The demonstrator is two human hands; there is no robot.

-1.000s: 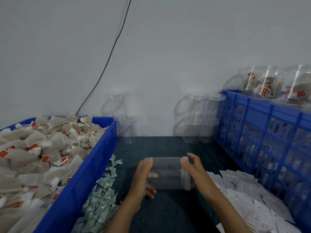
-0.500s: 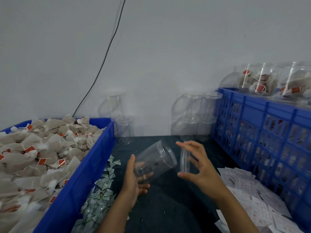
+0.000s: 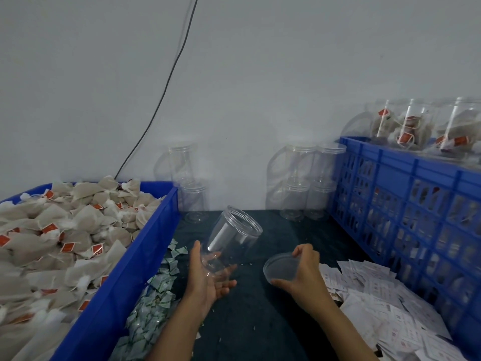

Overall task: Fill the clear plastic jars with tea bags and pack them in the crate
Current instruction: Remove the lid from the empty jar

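On the dark green table (image 3: 273, 321), between two blue containers, one empty clear plastic jar (image 3: 231, 237) is in hand, uncapped and tilted, its mouth up and away from the person.

Progress, as it reads from here: early-to-middle. The blue slatted plastic crate (image 3: 406, 204) at right already carries several clear jars filled with tea bags (image 3: 411, 126), lying along its top edge; more shapes show through the slats, too dim to tell. Empty lidded clear jars (image 3: 307, 183) stand stacked against the wall, another stack (image 3: 187, 183) just beside the bin corner. So a good number are left to fill. The solid blue plastic bin (image 3: 125, 269) at left is heaped with beige tea bags with red tags (image 3: 65, 230). The jar in hand has nothing in it yet.

Left hand (image 3: 208, 277): palm up, fingers loosely curled under the jar's base, cradling it rather than clamping it.

Right hand (image 3: 302, 272): pinching the round clear plastic lid (image 3: 279, 268) by its rim, thumb below, fingertips on top; lid held just beside the jar, apart from it, low over the table.

Loose small green-and-white sachets (image 3: 156, 295) lie along the bin's foot; white printed paper slips (image 3: 377, 303) are spread by the crate.

Likely next: lid set aside, tea bags loaded.
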